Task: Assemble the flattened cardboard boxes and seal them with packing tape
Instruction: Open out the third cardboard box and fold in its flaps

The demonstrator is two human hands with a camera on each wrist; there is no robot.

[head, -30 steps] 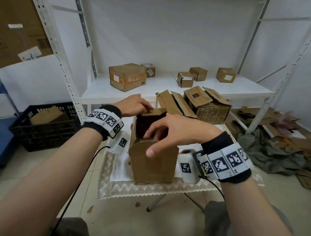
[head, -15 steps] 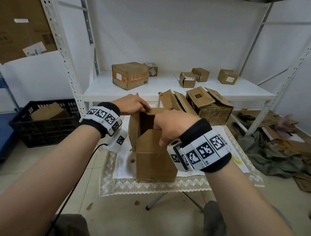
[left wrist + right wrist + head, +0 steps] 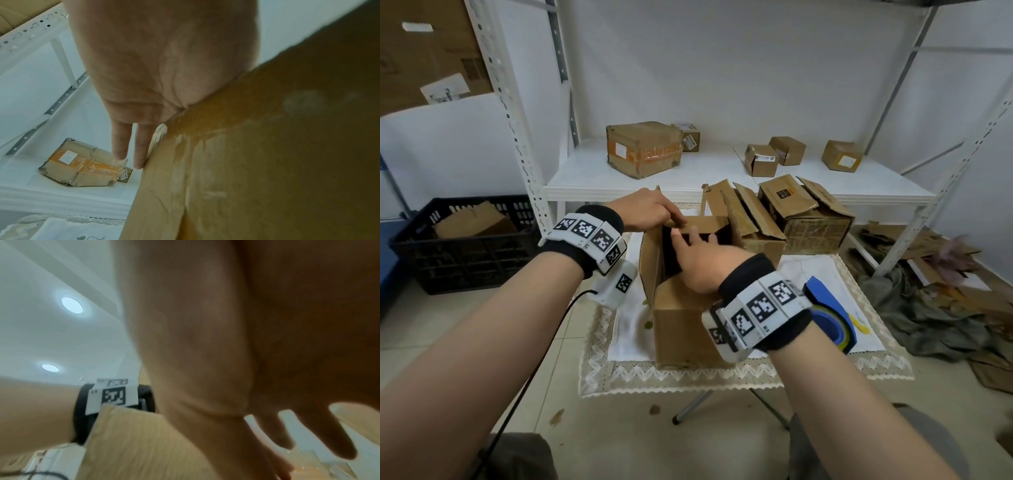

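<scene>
Cardboard box (image 3: 681,325) stands upright on the lace-edged table (image 3: 756,377), top open. Left hand (image 3: 645,210) pinches the far flap at its left corner. Right hand (image 3: 705,263), fingers straight and spread, reaches over the opening. Blue tape dispenser (image 3: 832,315) sits just right, partly hidden by the right wristband. Opened boxes (image 3: 804,212) crowd close behind; black crate (image 3: 465,240) at left.

The head view looks forward and down over the cardboard box (image 3: 681,318); both wrist views sit close, sharing its flaps.
</scene>
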